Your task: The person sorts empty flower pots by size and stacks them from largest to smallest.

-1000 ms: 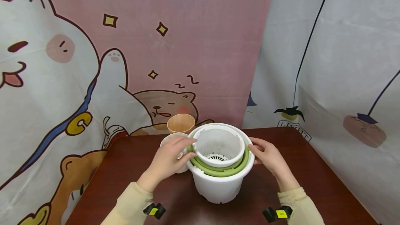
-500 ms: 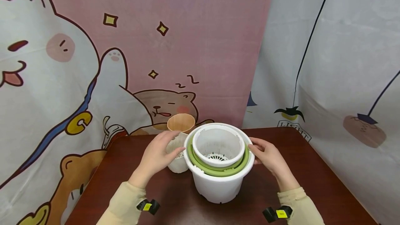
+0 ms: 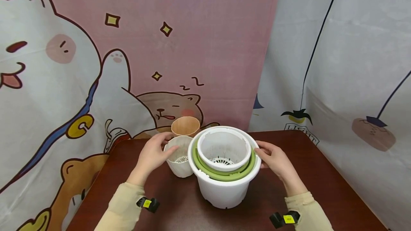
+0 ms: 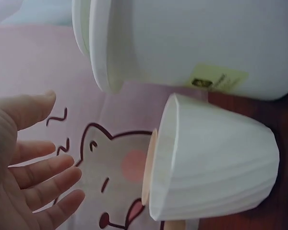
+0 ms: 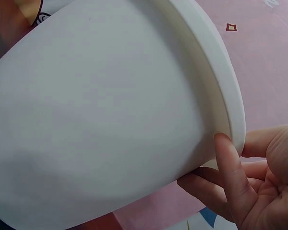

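Observation:
A large white flowerpot (image 3: 221, 192) stands on the table with a green pot (image 3: 199, 167) nested in it and a smaller white pot (image 3: 223, 144) with a slotted bottom inside that. My right hand (image 3: 275, 158) pinches the large pot's rim on its right side; the right wrist view shows the fingers (image 5: 228, 163) under the rim. To the left stands a small ribbed white pot (image 3: 179, 168) with holes in its bottom. My left hand (image 3: 151, 155) hovers at its upper left; in the left wrist view the relaxed fingers (image 4: 48, 170) are apart from that pot (image 4: 225, 158).
Behind the small white pot stands a tan pot (image 3: 185, 127), close to the cartoon-printed cloth (image 3: 218, 63) at the back. The dark red-brown table (image 3: 308, 174) runs on to the right of the pots.
My left hand has left the nested pots' left edge and moved left to the small ribbed pot. My right hand stays at the large pot's rim.

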{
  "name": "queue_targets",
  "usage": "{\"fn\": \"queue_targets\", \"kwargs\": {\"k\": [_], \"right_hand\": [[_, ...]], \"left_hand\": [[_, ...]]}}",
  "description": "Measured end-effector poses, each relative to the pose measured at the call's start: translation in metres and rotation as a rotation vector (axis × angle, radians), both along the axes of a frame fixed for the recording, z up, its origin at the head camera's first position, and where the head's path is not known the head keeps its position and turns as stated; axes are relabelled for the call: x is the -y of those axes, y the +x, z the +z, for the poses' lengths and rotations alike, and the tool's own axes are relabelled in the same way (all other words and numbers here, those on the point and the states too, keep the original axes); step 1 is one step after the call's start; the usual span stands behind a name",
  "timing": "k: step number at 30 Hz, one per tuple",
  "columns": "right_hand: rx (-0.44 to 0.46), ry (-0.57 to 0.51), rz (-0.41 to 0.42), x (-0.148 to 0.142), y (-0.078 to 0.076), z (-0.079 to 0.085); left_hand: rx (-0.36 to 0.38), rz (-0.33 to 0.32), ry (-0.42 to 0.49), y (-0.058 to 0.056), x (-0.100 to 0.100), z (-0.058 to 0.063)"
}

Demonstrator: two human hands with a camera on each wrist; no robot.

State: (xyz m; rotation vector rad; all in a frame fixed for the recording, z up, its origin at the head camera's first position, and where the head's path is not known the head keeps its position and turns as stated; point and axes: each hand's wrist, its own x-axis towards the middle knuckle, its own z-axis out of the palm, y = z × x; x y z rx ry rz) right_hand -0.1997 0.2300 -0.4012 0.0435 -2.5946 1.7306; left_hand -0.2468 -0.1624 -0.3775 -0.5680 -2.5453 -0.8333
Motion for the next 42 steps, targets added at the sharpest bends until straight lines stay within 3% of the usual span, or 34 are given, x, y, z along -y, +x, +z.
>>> {"fn": "queue_targets", "kwargs": {"k": [17,29,42], "right_hand": [[0.004,0.004,-0.008,0.000,-0.001,-0.002],[0.015,0.008,-0.020,0.001,-0.001,-0.001],[0.017,-0.004,-0.019,0.001,0.000,0.001]], "left_hand": [[0.221,0.174,-0.039,-0.028,0.020,-0.022],[0.389,0.245,-0.007,-0.047,0.024,-0.029],[0.547,0.265,0.081,-0.057,0.027,-0.046]]}}
